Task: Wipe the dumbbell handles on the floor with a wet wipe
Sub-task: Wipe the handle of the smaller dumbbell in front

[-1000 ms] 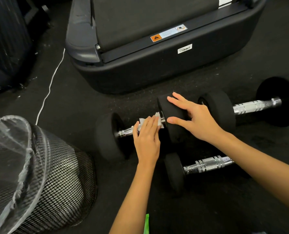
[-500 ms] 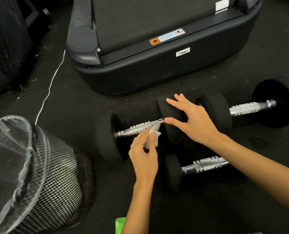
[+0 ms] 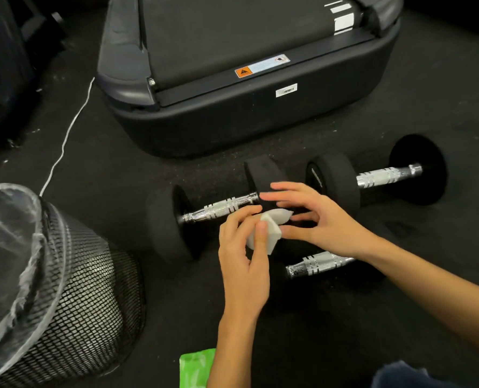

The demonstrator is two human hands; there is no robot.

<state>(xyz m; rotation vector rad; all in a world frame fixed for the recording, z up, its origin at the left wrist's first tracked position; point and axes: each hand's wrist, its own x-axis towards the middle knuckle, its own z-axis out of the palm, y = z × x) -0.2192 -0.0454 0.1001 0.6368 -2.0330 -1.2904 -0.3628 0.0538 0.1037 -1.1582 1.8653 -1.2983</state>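
Left hand (image 3: 242,259) pinches a folded white wet wipe (image 3: 263,233) between its thumb and fingers, closed on the cloth and lifted clear of the metal below it. Right hand (image 3: 316,219) is spread open beside it, fingers loosely fanned, with its fingertips meeting the far edge of the wipe; whether it has any grip on the cloth cannot be told.

Nearest the viewer, at the bottom edge, a green wipe packet (image 3: 193,368) lies on the black floor (image 3: 358,317) just left of the left forearm. To the left stands a black mesh bin (image 3: 87,309) lined with a clear bag.

Under the right wrist lies the near dumbbell (image 3: 313,264), only its ridged chrome handle showing, its ends hidden by the arms. Just beyond the hands lies the middle dumbbell (image 3: 165,222); its chrome handle (image 3: 221,208) runs from the black left weight up toward the right one, which the right hand partly covers. The wipe hangs just in front of the right part of this handle, near it but not on it.

Further right lies the far dumbbell (image 3: 333,180), its handle bare and well apart from both hands. Behind all three sits the rear end of a black treadmill (image 3: 246,121), with a thin white cord (image 3: 64,144) trailing across the floor to its left.
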